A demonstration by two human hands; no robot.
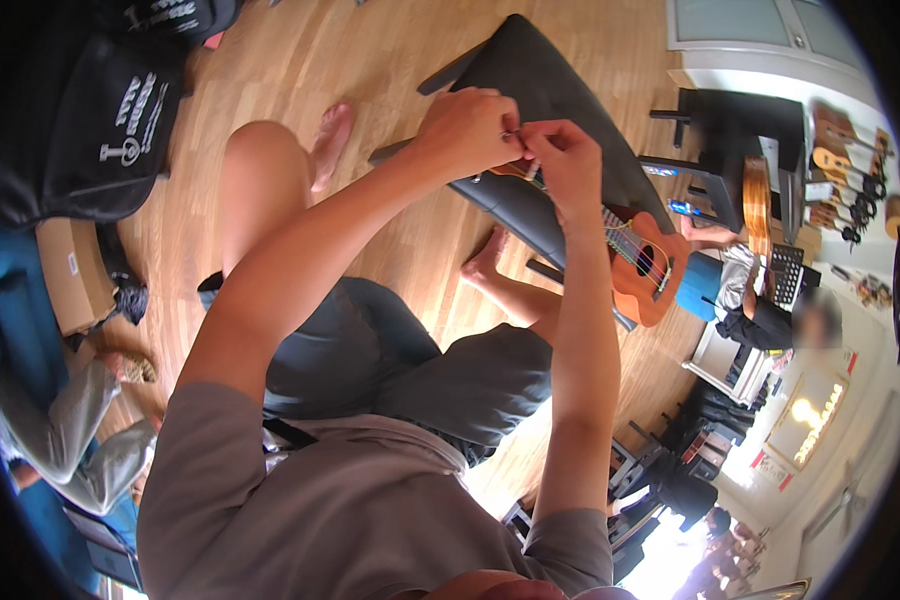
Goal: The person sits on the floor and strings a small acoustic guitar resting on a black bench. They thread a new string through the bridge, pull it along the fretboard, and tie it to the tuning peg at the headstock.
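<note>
An orange-brown ukulele [632, 283] lies across a black padded bench [560, 85], its strings and round sound hole facing up. My left hand [467, 130] is closed above the headstock end, fingers curled and thumb side toward the other hand. Close against it, my right hand [567, 165] pinches with thumb and forefinger. A tiny dark or metallic bit shows between the fingertips, too small to name. My right hand and wrist cover much of the ukulele's neck, and the headstock shows only in part beneath the hands.
Black bags [85, 130] and a cardboard box [75, 275] stand at the left, near a seated person's grey trousers [60, 420]. At the right another person sits near a wooden stringed instrument [758, 205] and a black table [745, 115]. More instruments hang on the wall.
</note>
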